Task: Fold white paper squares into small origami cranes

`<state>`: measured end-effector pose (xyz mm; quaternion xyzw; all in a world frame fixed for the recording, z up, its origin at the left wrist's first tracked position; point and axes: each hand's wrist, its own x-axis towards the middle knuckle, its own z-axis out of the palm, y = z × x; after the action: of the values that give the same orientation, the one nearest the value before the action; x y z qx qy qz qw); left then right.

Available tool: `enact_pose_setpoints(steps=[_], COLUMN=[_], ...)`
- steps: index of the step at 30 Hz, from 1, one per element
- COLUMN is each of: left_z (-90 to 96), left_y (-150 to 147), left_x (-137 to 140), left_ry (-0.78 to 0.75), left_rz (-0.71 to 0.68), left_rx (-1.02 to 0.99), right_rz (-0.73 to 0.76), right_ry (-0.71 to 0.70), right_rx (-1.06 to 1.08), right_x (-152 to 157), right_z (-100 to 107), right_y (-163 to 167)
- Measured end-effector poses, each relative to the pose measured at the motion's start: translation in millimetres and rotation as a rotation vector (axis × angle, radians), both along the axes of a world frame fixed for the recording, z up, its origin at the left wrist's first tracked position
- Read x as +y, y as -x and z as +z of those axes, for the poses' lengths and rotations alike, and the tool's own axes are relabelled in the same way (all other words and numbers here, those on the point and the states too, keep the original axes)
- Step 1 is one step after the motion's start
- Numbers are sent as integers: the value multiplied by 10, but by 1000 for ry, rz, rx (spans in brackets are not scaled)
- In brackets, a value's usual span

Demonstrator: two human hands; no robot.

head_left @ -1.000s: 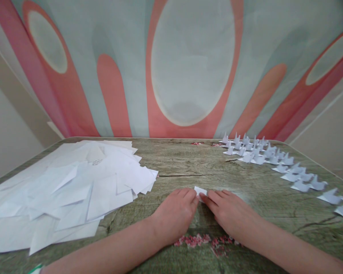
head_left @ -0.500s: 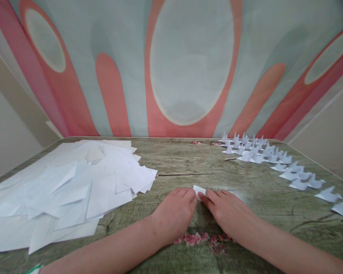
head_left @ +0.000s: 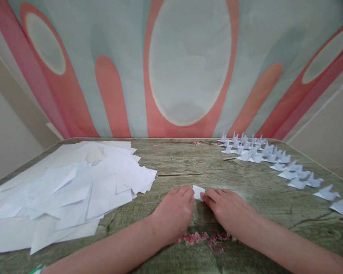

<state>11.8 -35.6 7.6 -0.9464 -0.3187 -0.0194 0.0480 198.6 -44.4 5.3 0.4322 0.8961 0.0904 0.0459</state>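
Observation:
A small folded piece of white paper (head_left: 198, 191) lies between my two hands at the middle of the table. My left hand (head_left: 175, 211) is closed at the paper's left edge, its fingertips curled down and partly hidden. On the right edge, my right hand (head_left: 227, 209) pinches the paper between thumb and fingers. Both hands rest low on the wood-patterned tabletop (head_left: 177, 160). Several folded white paper cranes (head_left: 298, 182) stand in rows along the right side.
A broad pile of loose white paper sheets (head_left: 74, 190) covers the left of the table. Behind the far edge hangs a pink and grey patterned backdrop (head_left: 188, 68). Printed pink flowers (head_left: 196, 238) show on the tabletop near my wrists.
My right thumb has slid slightly right and down toward the paper's right edge, so more of the paper shows. The left hand stays almost in place; the view has shifted slightly.

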Motion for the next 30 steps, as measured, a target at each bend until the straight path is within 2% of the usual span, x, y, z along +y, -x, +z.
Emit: enact_pose_setpoints(steps=[13,21,25,30], left_z=[5,2,23,36], left_y=[6,0,-11,-6], left_x=[11,19,17,19], left_ry=[7,1,14,18], left_rz=[-18,-40,-36,-44], left_rx=[-25,-2,3,7], right_rz=[-32,7,-34,-69], right_ry=[97,-8,-12,61], right_rx=[70,76,55,213], right_x=[48,63,76,134], right_z=[86,-8,10,24], right_y=[-51,11,-23,-104])
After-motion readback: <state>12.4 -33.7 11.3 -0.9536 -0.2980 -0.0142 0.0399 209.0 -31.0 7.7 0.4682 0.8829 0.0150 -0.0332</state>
